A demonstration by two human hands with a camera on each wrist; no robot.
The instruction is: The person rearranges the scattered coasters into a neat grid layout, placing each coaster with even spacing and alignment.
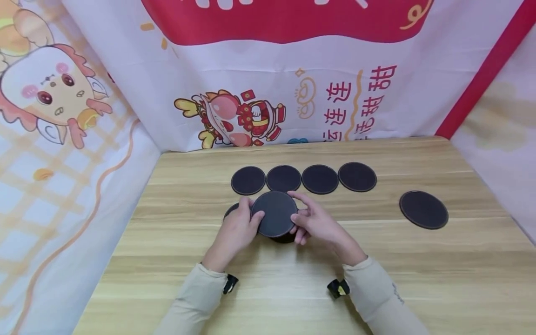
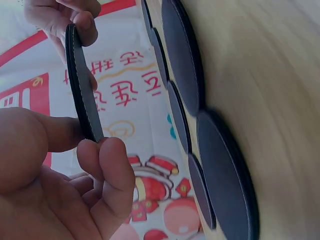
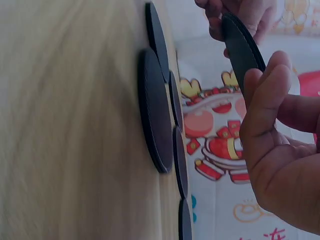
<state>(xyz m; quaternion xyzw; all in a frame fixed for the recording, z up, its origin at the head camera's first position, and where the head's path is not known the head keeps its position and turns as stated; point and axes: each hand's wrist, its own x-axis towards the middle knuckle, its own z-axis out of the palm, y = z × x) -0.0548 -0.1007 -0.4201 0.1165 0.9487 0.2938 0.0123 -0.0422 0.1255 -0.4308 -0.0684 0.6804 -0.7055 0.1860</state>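
A round black coaster (image 1: 274, 214) with a stitched rim is held up over the table by both hands. My left hand (image 1: 234, 228) pinches its left edge between thumb and fingers, and my right hand (image 1: 320, 223) pinches the right edge. From the left wrist, the held coaster (image 2: 82, 85) appears edge-on, and its rim looks layered. Directly beneath it in the head view, another black coaster (image 1: 284, 238) shows only its near edge. One more coaster (image 1: 230, 210) lies mostly hidden behind the left hand.
Several black coasters form a row toward the back of the wooden table (image 1: 188, 279), from the leftmost coaster (image 1: 248, 180) to the rightmost coaster (image 1: 358, 177). A separate coaster (image 1: 424, 209) lies farther right. Printed cloth (image 1: 251, 65) hangs behind the table and along its sides.
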